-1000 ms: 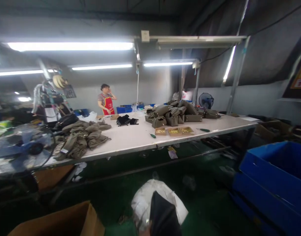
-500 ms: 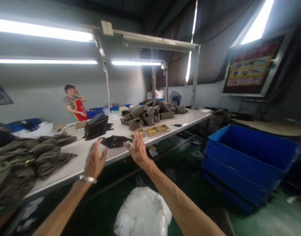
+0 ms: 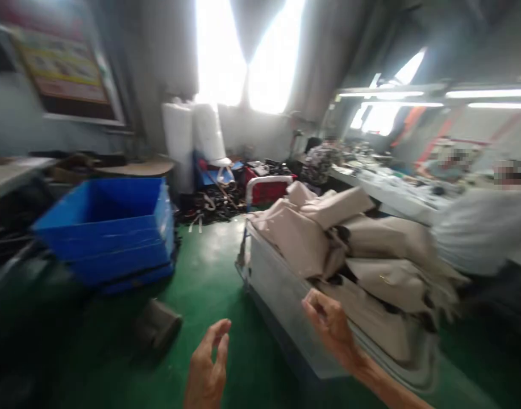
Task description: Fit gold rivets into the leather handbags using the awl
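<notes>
The person's left hand [image 3: 207, 366] is raised at the bottom of the view, its fingers spread loosely apart and holding nothing. The right hand [image 3: 330, 326], just to its right, has its fingers half curled and empty, close over the side of a grey metal bin cart [image 3: 286, 318]; whether they touch it is hard to tell. The cart is heaped with folded beige fabric pieces [image 3: 341, 238]. To the left, a dark object [image 3: 158, 325] lies on the green floor [image 3: 217, 267], and beyond it stands a blue plastic crate [image 3: 102, 227]. On the right, a co-worker's white sleeve [image 3: 477, 230] crosses in front of a long table [image 3: 392, 193]. Tall white rolls [image 3: 192, 136] stand against the far wall.
</notes>
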`<state>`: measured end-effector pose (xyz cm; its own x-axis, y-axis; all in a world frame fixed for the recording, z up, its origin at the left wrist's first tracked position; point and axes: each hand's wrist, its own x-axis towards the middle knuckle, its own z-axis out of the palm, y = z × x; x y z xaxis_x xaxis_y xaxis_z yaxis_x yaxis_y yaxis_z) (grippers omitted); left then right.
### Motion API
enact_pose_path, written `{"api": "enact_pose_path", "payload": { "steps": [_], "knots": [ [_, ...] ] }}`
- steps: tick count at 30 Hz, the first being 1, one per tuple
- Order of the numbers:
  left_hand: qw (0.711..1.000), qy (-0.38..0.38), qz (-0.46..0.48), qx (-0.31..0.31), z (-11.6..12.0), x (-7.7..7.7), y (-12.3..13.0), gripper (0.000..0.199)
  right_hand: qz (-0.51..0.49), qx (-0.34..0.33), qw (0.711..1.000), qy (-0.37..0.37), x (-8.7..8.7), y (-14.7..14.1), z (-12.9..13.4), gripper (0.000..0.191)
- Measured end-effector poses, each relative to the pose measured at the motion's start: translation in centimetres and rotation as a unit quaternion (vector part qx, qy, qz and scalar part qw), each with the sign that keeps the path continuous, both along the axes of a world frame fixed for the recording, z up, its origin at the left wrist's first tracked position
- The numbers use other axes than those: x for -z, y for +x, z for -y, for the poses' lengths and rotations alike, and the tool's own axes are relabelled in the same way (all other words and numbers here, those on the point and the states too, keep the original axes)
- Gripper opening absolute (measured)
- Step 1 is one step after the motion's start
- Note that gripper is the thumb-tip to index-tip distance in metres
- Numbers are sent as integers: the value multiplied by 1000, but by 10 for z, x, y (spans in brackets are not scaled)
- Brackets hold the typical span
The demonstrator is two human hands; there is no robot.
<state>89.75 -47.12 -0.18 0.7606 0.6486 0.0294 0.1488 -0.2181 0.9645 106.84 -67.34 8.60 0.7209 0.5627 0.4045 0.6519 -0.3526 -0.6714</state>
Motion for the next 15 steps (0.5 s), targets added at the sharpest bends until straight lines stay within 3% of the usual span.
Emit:
{"api": "enact_pose_path", "payload": {
  "steps": [2,4,6,8,10,12,13,15],
  "knots": [
    [990,53,45,122,58,-30,61,36,-28,150,987,55,-17,32,74,39],
    [959,83,105,249,120,-55,110,31,-44,274,956,98,-22,59,147,40],
    [913,103,146,366,181,-74,150,29,-52,366,923,105,-15,77,217,41],
    [844,174,146,485,239,-87,183,29,-66,420,902,79,-1,87,276,42],
    [757,266,121,585,292,-92,213,26,-89,436,894,45,15,92,318,41],
    [685,328,97,643,335,-87,242,19,-114,432,895,2,31,97,342,39],
    [670,344,86,652,351,-80,258,14,-123,427,896,-21,39,101,348,37],
    [677,372,60,632,369,-61,292,14,-125,416,898,-68,54,114,354,31]
  ]
}}
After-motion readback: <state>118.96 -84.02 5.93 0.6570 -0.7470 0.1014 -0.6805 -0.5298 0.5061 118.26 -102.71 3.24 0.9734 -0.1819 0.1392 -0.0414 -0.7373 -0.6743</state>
